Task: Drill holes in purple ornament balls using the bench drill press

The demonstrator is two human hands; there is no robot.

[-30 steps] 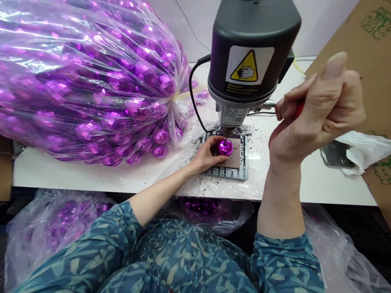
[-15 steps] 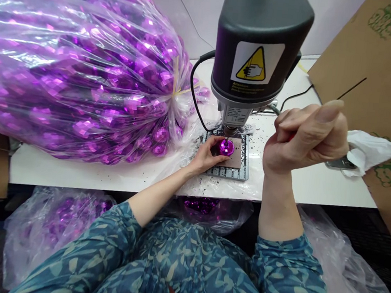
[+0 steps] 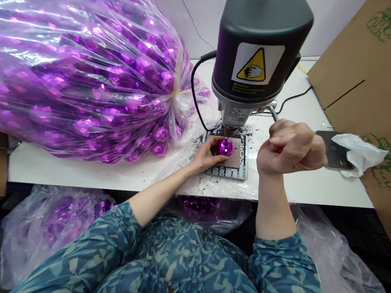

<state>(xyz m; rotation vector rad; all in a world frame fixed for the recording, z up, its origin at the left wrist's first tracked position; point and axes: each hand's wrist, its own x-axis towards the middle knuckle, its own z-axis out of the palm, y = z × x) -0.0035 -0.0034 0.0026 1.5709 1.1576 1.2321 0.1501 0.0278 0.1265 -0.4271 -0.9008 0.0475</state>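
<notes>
From where I stand, the drill press (image 3: 261,55) rises from the bench (image 3: 330,191), a yellow warning label (image 3: 256,66) on its dark housing. Directly under its bit, a shiny purple faceted ball (image 3: 226,147) sits on a flat square pad (image 3: 235,160) that lies over the slotted metal base (image 3: 244,174). The person's left hand (image 3: 205,157) reaches in from the left of the press, thumb and fingers closed on the ball from the side. The bit comes down to the ball's top; I can't tell how deep it goes. To the right of the press, the right hand (image 3: 291,148) is clamped in a fist on the end of the press's metal lever (image 3: 272,111), with a bit of red peeking out between the fingers. Dark flakes (image 3: 209,180) are scattered around the base. Left of the press lies a big tied clear bag (image 3: 95,70) full of similar purple balls, and a black cable (image 3: 195,90) loops down between bag and press. Farther right of the press, a crumpled white tissue (image 3: 366,153) partly covers a dark flat device (image 3: 334,154) beside a cardboard box (image 3: 379,91).
</notes>
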